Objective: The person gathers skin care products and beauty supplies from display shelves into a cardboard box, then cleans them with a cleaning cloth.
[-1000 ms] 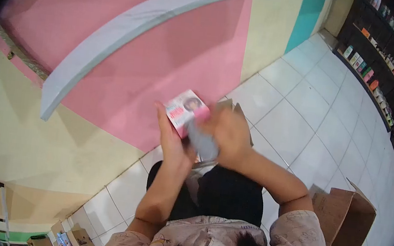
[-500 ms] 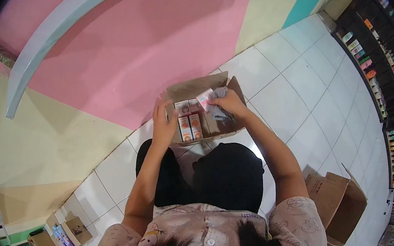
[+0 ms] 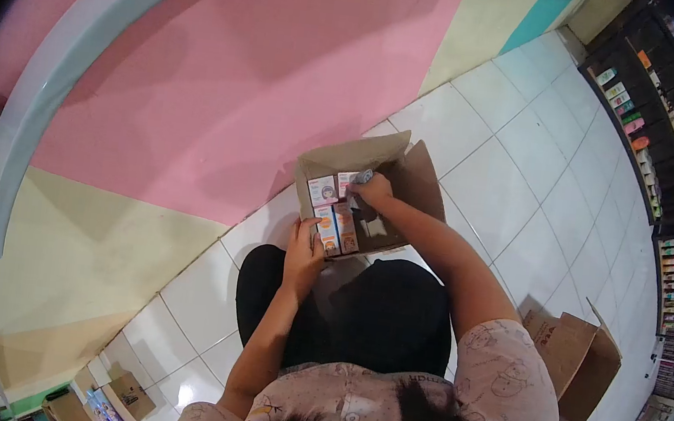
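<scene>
In the head view, an open cardboard carton (image 3: 314,158) stands on the floor in front of my knees. Small white product boxes with printed faces fill its left side: a white box (image 3: 322,191) at the back and orange-and-white boxes (image 3: 337,229) nearer me. My left hand (image 3: 305,250) lies over the carton's near left edge, fingers spread, fingertips touching an orange-and-white box. Inside the carton, my right hand (image 3: 374,191) is closed on a bunched grey cloth (image 3: 364,177), right against another small white box (image 3: 345,181). That hand partly hides this box.
An open cardboard box (image 3: 566,353) stands on the tiles to my right. Behind my left side are another carton (image 3: 129,396) and purple packs (image 3: 106,410). Dark shelves (image 3: 656,105) of products line the far right. A pink wall (image 3: 225,98) rises beyond the carton.
My right hand has lowered the small white box, with the cloth, into the back of the carton. My left hand has come down from above the carton's left side onto its near edge.
</scene>
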A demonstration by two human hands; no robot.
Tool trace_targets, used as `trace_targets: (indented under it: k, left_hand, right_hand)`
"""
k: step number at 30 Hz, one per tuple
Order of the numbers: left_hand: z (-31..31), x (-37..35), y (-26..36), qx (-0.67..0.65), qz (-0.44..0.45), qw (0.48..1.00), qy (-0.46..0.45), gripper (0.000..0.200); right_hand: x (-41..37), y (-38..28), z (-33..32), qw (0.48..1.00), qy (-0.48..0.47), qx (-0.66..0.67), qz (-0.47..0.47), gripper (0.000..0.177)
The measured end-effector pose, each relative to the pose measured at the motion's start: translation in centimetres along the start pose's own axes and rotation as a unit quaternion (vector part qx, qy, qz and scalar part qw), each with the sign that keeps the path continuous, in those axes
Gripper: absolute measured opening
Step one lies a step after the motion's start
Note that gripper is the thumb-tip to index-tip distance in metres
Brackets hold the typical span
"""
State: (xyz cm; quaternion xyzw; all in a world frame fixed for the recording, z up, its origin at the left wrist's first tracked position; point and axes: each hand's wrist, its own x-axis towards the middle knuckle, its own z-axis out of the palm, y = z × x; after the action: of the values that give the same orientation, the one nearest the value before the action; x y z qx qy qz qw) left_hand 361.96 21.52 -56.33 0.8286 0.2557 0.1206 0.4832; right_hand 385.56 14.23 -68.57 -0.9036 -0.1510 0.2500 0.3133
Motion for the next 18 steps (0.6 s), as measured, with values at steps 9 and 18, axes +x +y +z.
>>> trace_targets:
  k: [9, 18]
  left_hand:
    - [0.3, 0.1, -0.3, 0.012, 0.009, 1.0, 0.021, 0.029]
    - [0.1, 0.0, 0.0, -0.015, 0.002, 1.0, 0.018, 0.029]
  right_hand:
    - [-0.8, -1.4, -1.1, 1.0, 0.014, -0.025, 0.002, 0.056]
    - [1.9, 3.5, -4.4, 0.997, 0.063, -0.042, -0.033, 0.048]
